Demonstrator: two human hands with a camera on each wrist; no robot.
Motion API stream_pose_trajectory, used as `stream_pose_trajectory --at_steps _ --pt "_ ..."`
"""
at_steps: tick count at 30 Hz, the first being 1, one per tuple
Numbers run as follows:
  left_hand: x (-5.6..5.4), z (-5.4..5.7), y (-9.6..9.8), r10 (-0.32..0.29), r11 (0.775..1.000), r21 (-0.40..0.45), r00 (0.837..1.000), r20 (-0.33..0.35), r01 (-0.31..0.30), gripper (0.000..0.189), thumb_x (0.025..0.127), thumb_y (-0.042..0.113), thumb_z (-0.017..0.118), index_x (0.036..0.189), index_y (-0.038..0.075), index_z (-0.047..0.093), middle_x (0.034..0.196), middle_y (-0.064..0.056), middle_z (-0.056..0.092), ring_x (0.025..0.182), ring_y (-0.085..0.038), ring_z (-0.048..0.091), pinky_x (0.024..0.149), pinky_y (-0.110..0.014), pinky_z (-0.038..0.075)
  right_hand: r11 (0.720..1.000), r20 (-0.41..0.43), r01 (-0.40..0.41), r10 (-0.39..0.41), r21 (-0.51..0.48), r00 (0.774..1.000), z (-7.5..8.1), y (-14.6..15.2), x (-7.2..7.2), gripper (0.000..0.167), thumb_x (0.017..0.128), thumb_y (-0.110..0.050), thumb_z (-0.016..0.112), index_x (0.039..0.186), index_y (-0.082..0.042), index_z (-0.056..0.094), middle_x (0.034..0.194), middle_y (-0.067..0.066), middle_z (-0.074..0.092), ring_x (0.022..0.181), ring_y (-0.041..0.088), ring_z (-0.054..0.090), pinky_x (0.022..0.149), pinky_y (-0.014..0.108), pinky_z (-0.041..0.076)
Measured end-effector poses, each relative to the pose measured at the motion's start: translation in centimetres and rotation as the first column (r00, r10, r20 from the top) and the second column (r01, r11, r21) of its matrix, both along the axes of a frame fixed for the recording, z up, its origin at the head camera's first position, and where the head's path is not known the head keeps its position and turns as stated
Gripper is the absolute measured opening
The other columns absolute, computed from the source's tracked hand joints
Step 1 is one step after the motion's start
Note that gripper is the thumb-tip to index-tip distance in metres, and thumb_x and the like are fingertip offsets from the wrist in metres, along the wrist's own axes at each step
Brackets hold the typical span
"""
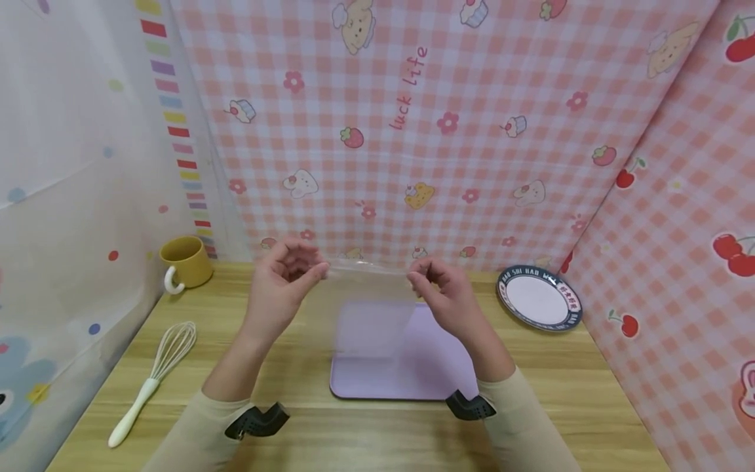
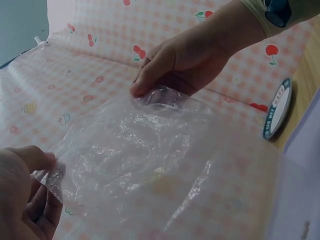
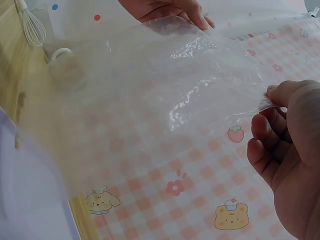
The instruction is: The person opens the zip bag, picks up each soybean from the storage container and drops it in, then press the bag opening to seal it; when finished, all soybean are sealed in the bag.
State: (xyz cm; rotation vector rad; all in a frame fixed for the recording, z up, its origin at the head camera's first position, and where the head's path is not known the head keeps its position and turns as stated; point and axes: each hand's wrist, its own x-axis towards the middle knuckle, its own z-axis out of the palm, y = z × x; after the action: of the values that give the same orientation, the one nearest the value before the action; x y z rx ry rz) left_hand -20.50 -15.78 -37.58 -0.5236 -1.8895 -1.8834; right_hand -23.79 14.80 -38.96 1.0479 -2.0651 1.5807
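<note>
A clear plastic bag point(image 1: 368, 308) hangs stretched between both hands, its top edge pulled nearly straight. The left hand point(image 1: 284, 288) pinches one upper corner between thumb and fingers, and the right hand point(image 1: 445, 298) pinches the other. In the left wrist view the thin plastic point(image 2: 150, 145) looks crinkled and glossy. Seen from the right wrist, the sheet point(image 3: 195, 85) spreads from one hand to the other. Behind and below it lies a lilac rectangular board point(image 1: 413, 377), partly seen through the plastic.
A mustard-yellow mug point(image 1: 197, 262) with a white handle stands at the back left. In front of it lies a white whisk point(image 1: 150, 380). A dark-rimmed plate point(image 1: 539, 298) sits at the back right of the wooden table point(image 1: 295, 432). Patterned cloth point(image 1: 377, 164) hangs behind.
</note>
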Motion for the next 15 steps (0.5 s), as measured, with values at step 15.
stream_pose_trajectory --at_steps 15 --pt "-0.04 -0.29 0.35 -0.026 0.991 -0.131 0.999 -0.043 0.021 0.021 0.098 -0.002 0.082 0.117 0.002 0.072 0.1 -0.013 0.078 0.088 -0.018 0.074 0.072 -0.024 0.059 0.999 -0.007 0.004 -0.004 -0.037 1.0 0.22 -0.04 0.47 0.013 0.103 0.013 0.067 0.097 0.001 0.069 0.088 0.008 0.066 0.08 0.014 0.06 0.076 0.025 0.054"
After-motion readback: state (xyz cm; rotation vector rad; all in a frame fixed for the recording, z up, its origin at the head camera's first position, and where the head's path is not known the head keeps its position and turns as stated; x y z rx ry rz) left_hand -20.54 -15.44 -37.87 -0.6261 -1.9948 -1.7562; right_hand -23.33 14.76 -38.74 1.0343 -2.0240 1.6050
